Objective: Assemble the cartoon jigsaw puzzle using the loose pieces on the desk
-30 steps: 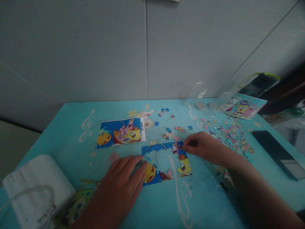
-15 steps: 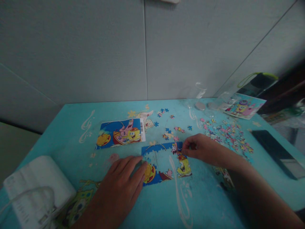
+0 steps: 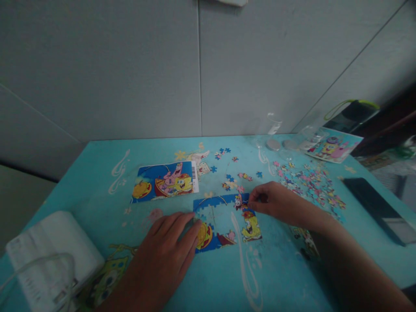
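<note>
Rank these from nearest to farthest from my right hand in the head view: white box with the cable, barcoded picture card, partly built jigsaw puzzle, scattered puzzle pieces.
1. Partly built jigsaw puzzle: at the right hand's fingertips.
2. Scattered puzzle pieces: just beyond, to the right.
3. Barcoded picture card: left, beyond the puzzle.
4. White box with the cable: far left.

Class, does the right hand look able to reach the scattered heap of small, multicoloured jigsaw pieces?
Probably yes: the bare right hand is near the heap, with nothing visible between them.

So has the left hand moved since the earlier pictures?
No: against the printed table, the left hand stays put at the puzzle's left edge.
</note>
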A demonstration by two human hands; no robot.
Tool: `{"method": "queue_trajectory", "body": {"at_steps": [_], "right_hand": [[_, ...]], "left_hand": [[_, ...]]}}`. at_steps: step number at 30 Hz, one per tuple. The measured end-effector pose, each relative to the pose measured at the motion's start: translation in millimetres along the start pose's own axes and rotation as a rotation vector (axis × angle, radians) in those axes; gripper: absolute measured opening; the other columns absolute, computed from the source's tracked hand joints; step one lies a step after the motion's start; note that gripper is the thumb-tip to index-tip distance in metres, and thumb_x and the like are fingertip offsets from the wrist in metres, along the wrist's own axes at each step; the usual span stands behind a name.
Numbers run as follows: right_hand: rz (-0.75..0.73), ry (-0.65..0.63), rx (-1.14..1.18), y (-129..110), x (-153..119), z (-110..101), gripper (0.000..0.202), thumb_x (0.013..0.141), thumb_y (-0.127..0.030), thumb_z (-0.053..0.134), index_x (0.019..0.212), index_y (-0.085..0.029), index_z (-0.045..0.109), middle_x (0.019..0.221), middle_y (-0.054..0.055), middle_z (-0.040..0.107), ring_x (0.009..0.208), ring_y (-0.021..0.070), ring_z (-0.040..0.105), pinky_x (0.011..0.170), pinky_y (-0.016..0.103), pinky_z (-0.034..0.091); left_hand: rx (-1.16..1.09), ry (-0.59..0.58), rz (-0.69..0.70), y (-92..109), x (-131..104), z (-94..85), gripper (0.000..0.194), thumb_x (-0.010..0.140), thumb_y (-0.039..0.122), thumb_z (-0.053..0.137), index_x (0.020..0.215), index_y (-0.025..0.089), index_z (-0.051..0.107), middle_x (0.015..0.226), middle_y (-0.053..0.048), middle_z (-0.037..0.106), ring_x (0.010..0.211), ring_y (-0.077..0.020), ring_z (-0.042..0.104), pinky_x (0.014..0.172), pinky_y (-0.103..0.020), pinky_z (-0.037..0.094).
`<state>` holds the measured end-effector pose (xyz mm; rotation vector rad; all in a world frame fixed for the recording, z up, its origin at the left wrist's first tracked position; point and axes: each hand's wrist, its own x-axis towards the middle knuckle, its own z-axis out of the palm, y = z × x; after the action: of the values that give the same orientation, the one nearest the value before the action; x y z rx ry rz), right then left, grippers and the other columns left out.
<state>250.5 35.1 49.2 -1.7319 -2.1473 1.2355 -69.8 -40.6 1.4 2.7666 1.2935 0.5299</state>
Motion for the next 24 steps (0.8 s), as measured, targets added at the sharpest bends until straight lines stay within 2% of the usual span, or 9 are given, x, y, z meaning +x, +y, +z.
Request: {"method": "queue_trajectory", "body": {"at_steps": [9, 15, 20, 24], "right_hand": [[0.013, 0.035, -0.058, 1, 0, 1, 0.016, 0.087, -0.033, 0.066, 0.083, -0.022, 0.077, 0.075, 0.002, 0.074, 0.065, 0.0153, 0.064, 0.061, 0.027, 0.046], [-0.015, 0.146, -0.102, 2, -1, 1, 0.011, 0.088, -0.032, 0.067, 0.091, -0.024, 0.075, 0.078, 0.0, 0.073, 0.066, 0.0145, 0.063, 0.062, 0.027, 0.047], [-0.101, 0.171, -0.108, -1, -4, 7, 0.02, 0.089, -0.031, 0.071, 0.108, -0.029, 0.076, 0.094, 0.0, 0.075, 0.077, 0.0151, 0.066, 0.07, 0.027, 0.05], [-0.129, 0.169, -0.138, -1, -3, 12, 0.021, 0.088, -0.028, 0.071, 0.108, -0.031, 0.077, 0.102, 0.001, 0.075, 0.085, 0.0168, 0.067, 0.075, 0.028, 0.05]], "left_hand": [[0.013, -0.024, 0.007, -1, -1, 0.1, 0.036, 0.097, 0.013, 0.05, 0.129, 0.021, 0.061, 0.129, -0.011, 0.061, 0.114, -0.0307, 0.057, 0.105, -0.066, 0.039], [0.006, -0.006, 0.001, -3, -2, 2.4, 0.034, 0.098, 0.015, 0.048, 0.13, 0.021, 0.061, 0.129, -0.011, 0.061, 0.116, -0.0301, 0.056, 0.107, -0.066, 0.036], [0.002, -0.03, -0.001, -3, -2, 3.3, 0.035, 0.097, 0.015, 0.05, 0.129, 0.022, 0.062, 0.13, -0.01, 0.061, 0.116, -0.0301, 0.057, 0.107, -0.063, 0.039], [0.005, -0.016, -0.01, -1, -1, 1.5, 0.033, 0.098, 0.016, 0.049, 0.127, 0.022, 0.064, 0.128, -0.01, 0.062, 0.115, -0.0299, 0.058, 0.108, -0.063, 0.038]]}}
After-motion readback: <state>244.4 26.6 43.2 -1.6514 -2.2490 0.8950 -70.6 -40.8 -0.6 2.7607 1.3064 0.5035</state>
